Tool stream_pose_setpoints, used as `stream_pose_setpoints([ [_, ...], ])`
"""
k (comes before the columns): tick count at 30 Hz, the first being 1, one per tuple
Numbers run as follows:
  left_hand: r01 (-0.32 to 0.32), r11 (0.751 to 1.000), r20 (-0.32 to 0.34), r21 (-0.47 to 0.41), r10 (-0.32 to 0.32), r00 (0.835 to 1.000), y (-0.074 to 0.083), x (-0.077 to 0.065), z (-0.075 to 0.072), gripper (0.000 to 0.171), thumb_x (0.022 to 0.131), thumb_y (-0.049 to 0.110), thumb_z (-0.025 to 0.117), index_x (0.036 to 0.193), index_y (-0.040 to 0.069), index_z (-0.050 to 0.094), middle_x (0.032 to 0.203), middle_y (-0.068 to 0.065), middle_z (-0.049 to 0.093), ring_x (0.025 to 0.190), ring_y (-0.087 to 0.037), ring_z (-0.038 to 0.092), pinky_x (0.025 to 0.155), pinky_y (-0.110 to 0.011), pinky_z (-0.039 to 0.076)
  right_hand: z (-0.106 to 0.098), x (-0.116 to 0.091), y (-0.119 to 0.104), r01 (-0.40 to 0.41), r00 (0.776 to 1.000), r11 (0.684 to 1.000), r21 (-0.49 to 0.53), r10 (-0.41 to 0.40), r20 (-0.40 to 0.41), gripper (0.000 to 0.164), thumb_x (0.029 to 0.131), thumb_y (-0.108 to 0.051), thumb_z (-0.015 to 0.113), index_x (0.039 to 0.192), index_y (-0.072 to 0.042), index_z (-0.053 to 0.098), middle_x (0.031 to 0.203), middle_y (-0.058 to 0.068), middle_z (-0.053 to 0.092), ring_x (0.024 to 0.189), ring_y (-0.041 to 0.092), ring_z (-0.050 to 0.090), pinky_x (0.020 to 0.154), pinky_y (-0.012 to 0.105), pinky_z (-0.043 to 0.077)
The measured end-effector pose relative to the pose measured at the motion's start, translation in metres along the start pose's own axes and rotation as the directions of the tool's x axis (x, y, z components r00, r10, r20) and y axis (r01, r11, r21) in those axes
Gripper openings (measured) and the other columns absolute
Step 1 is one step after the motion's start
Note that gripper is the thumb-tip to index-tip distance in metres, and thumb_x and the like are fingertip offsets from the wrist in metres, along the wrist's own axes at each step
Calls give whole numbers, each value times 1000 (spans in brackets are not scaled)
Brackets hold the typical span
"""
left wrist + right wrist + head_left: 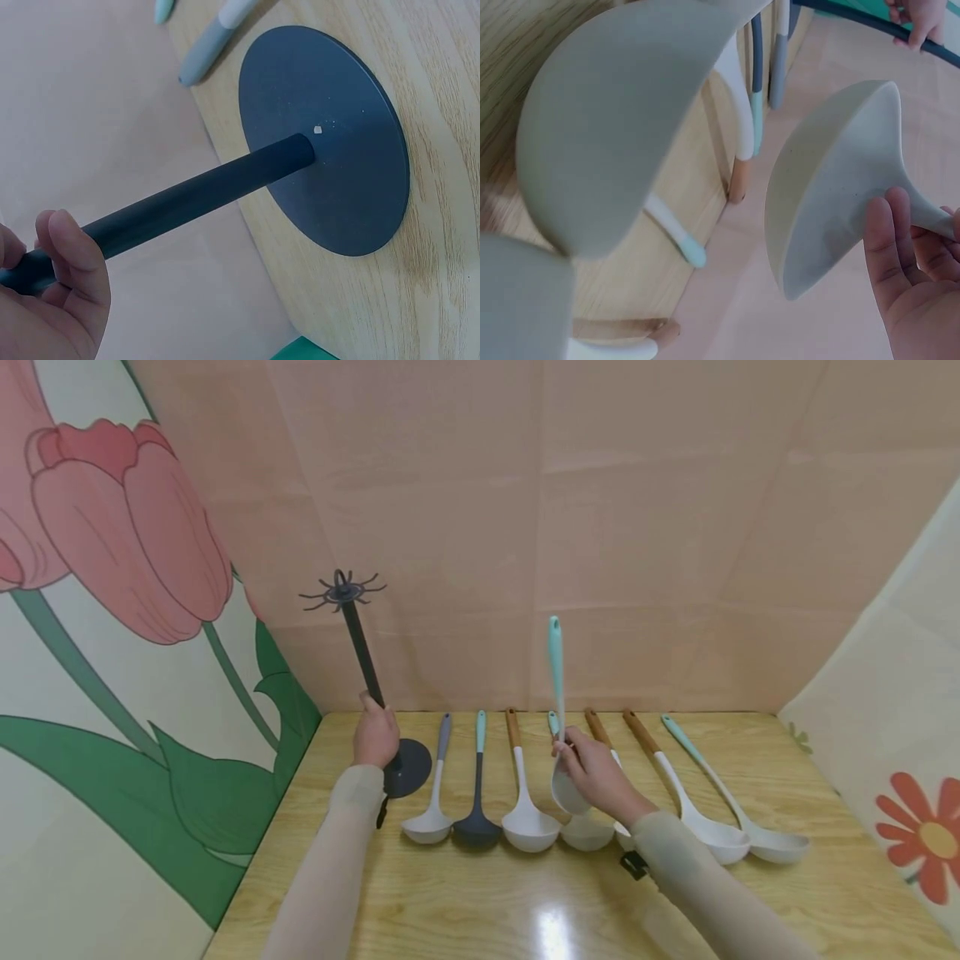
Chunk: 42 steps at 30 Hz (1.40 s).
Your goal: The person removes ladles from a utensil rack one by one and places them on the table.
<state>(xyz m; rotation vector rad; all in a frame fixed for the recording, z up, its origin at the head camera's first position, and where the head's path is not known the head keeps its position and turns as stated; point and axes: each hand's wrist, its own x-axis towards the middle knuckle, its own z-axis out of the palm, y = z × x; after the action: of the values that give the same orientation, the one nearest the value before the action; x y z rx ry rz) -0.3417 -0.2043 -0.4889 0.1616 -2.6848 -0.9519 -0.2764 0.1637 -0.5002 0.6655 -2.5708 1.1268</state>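
Note:
My left hand [377, 732] grips the black pole [195, 187] of a utensil stand, with a ring of hooks [343, 591] at its top and a round flat base [337, 165] over the tabletop. In my right hand [600, 772], a white ladle with a mint handle [556, 660] is pinched near where its neck meets the bowl [832, 187]. The handle points up and the bowl hangs lowest, overlapping the row of ladles in the head view. Directly below lies another pale ladle [588, 833], its mint handle partly hidden behind my hand.
Ladles lie side by side on the wooden table [465, 902], handles toward the back wall: a grey-handled one [428, 827], a dark one [476, 831], a wooden-handled white one [530, 828], and several more at right, ending with a mint-handled one [776, 845]. Fabric walls enclose the table.

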Motion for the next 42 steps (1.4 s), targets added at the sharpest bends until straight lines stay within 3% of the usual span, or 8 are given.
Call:
stream_pose_setpoints([
  [5,6,1000,2,-2,-6,1000,-2,1,2,56,108,21,33,151,-7,10,96,-28,65,84,-41,68,71,-52,51,-6,-3,5,35,999,999,4,-34,-17,15,105,-15,50,99,-5,60,76,-1,61,67,10,57,62,29,50],
  [14,39,999,18,5,-39,999,-2,4,4,59,109,23,33,153,-7,7,104,-30,66,92,-41,68,76,-52,53,-17,-9,14,-20,1000,1000,-13,20,-17,14,106,-14,50,103,-5,61,77,1,61,66,10,56,61,28,50],
  [29,17,1000,8,6,-17,1000,-3,3,5,57,109,23,32,152,-6,9,96,-27,65,86,-40,68,71,-52,52,-30,-18,30,-20,998,999,-29,19,-56,13,105,-12,49,102,-6,60,80,4,63,67,10,58,62,28,51],
  [36,31,1000,16,6,-31,999,-3,2,4,58,109,24,32,153,-5,7,99,-27,65,88,-41,67,73,-52,52,-43,-22,37,8,994,996,-91,-17,-104,13,104,-11,52,98,-5,62,69,-2,59,61,7,54,59,28,48],
  [42,31,999,18,9,-31,999,-3,3,3,58,109,24,32,153,-6,8,100,-27,65,89,-40,67,74,-52,52,-55,-29,47,-17,994,995,-96,7,-110,14,104,-8,50,107,-1,62,78,3,63,66,8,55,60,28,49],
])
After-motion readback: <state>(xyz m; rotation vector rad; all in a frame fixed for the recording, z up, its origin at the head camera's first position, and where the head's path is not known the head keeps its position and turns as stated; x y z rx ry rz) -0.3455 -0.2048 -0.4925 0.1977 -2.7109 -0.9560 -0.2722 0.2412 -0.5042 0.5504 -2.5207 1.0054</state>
